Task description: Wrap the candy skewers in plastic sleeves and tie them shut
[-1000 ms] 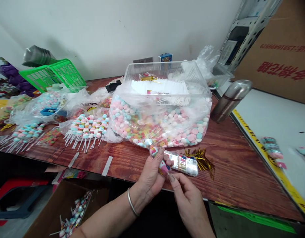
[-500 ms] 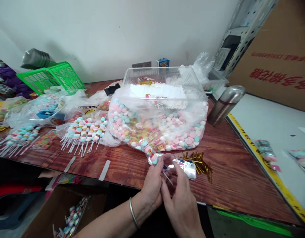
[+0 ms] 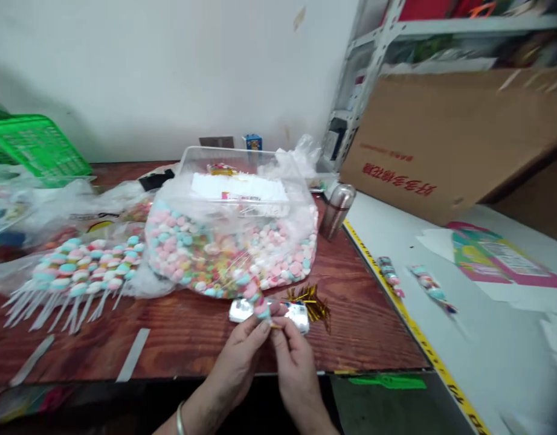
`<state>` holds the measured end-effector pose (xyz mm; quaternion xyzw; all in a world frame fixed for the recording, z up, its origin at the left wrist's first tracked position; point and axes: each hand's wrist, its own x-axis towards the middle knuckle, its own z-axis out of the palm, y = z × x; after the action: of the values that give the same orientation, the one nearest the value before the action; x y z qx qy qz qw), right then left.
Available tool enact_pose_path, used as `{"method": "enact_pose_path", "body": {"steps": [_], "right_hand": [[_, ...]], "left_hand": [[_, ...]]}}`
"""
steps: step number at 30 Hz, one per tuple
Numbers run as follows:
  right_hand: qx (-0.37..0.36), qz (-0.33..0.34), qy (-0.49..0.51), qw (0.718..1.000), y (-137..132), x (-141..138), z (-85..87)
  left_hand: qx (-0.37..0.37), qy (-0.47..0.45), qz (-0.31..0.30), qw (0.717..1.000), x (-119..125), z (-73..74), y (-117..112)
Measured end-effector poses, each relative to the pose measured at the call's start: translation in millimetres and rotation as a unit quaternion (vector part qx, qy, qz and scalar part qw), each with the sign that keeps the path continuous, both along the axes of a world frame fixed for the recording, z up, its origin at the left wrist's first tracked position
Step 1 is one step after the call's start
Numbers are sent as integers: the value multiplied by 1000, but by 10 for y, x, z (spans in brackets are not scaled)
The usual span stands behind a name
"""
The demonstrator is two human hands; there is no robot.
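Note:
My left hand (image 3: 242,356) and my right hand (image 3: 294,356) meet over the front edge of the wooden table (image 3: 183,332). Both pinch a wrapped candy skewer (image 3: 259,302) with pink and blue pieces, which points up and away from me. A gold twist tie shows between my fingertips. Just behind lie a stack of shiny clear bags (image 3: 299,314) and a bunch of gold twist ties (image 3: 312,302). A big clear bag of pastel candies (image 3: 228,254) sits beyond them.
Finished skewers (image 3: 74,278) lie in a bag at left, with a green basket (image 3: 34,145) behind. A steel flask (image 3: 335,208), a clear bin (image 3: 242,175), two wrapped skewers (image 3: 409,278) on the white table at right, and a cardboard box (image 3: 441,139).
The view has swung right and pulled back. My hands have closed together on the skewer's lower end, now with a gold tie at my fingertips.

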<state>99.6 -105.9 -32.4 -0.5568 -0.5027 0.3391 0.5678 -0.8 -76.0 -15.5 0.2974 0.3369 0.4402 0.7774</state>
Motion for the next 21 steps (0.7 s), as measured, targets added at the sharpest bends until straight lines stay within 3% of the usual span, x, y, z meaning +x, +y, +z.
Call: {"method": "enact_pose_path", "body": {"steps": [4, 8, 10, 12, 15, 17, 19, 20, 21], "right_hand": [[-46, 43, 42, 997, 15, 52, 2], [-65, 43, 39, 996, 4, 38, 40], [-96, 73, 108, 987, 1, 35, 72], [-170, 157, 251, 940, 4, 47, 82], [-278, 314, 443, 792, -6, 70, 44], [-304, 370, 477, 737, -29, 62, 16], [-314, 377, 467, 736, -57, 45, 14], [-313, 365, 446, 755, -70, 45, 24], [-302, 340, 401, 795, -84, 60, 37]], "left_hand": [[25, 33, 29, 999, -20, 56, 18], [37, 27, 10, 999, -44, 88, -10], [35, 30, 16, 999, -70, 75, -21], [15, 24, 2, 1000, -112, 47, -18], [-12, -9, -77, 997, -186, 6, -8], [-10, -15, -124, 992, -219, -6, -7], [-7, -3, -135, 991, -233, -9, -4], [-7, 9, -125, 992, -236, -9, 4], [-7, 21, -104, 994, -242, -10, 18]]}}
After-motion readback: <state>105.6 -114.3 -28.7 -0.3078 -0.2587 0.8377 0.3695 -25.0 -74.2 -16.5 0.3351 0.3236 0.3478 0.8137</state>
